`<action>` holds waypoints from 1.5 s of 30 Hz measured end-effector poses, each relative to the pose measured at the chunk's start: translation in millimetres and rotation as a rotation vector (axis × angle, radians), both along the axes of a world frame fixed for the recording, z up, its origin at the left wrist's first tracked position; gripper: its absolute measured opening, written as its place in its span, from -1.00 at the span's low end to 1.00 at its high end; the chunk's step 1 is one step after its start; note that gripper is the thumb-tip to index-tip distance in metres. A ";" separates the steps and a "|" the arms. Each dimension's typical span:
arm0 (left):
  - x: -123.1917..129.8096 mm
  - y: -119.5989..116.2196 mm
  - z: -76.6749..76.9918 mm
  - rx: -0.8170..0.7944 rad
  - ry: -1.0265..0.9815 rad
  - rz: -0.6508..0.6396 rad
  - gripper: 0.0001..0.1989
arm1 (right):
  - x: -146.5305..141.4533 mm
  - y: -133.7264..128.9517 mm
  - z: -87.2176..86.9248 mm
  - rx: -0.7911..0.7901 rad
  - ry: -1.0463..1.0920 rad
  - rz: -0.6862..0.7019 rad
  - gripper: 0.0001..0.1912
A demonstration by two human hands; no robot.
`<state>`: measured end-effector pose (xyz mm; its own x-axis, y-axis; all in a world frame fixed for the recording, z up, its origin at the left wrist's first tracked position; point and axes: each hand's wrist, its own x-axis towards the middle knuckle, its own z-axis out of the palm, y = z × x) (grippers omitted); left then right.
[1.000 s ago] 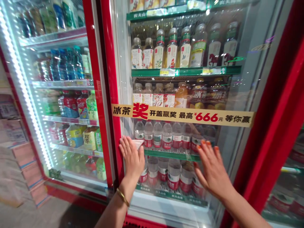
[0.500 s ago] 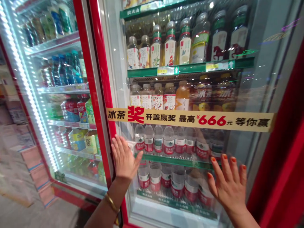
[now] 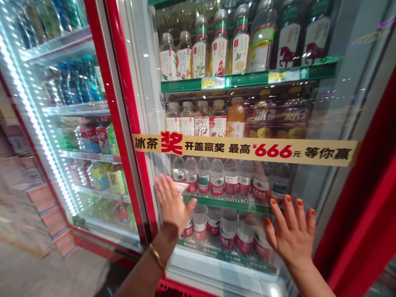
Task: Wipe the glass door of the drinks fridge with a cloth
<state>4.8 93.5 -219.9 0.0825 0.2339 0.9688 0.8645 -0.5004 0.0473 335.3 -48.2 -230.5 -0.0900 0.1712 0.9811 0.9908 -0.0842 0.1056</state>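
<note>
My left grip (image 3: 172, 204) sits low by the left edge of the glass door (image 3: 321, 123) in the centre of the frame, and my right grip (image 3: 289, 233) sits at lower right. Both are open, fingers fanned wide, palms toward the pane, pinching nothing, though I can't quite tell whether the skin is pressed to the glass or just off it. The door looks like a stiff, heavy, slick slab, smooth enough that fingertips would skate on it, so flat palms suit it better than a pinch. The firmest hold looks to be the red door frame (image 3: 129, 123) along its left side, since no handle shows. Behind the pane, clear water bottles (image 3: 216, 177) with red labels stand on a green shelf edge (image 3: 229, 202), their thin plastic light and easily dented. A yellow promotional strip (image 3: 244, 149) crosses the glass above my hands, a small white scrap (image 3: 181, 187), perhaps tissue, shows at my left fingers, and a gold bangle (image 3: 156, 255) circles that wrist.
</note>
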 end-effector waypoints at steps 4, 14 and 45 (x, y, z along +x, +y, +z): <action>21.9 -26.4 -51.1 0.172 0.370 -0.177 0.01 | 1.9 0.0 -1.7 -0.001 -0.002 0.001 -0.13; 43.0 -12.2 39.6 0.017 0.035 -0.080 0.15 | 6.3 -0.2 -5.5 -0.025 -0.019 -0.009 -0.08; 60.8 -43.8 -2.4 0.244 0.612 -0.071 0.14 | 0.1 2.4 3.9 0.023 -0.080 -0.048 -0.09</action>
<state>65.6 49.6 -222.3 0.6422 -0.0125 0.7664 0.6635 -0.4916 -0.5640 335.4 -45.8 -226.6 -0.1607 0.1549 0.9748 0.9740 -0.1350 0.1821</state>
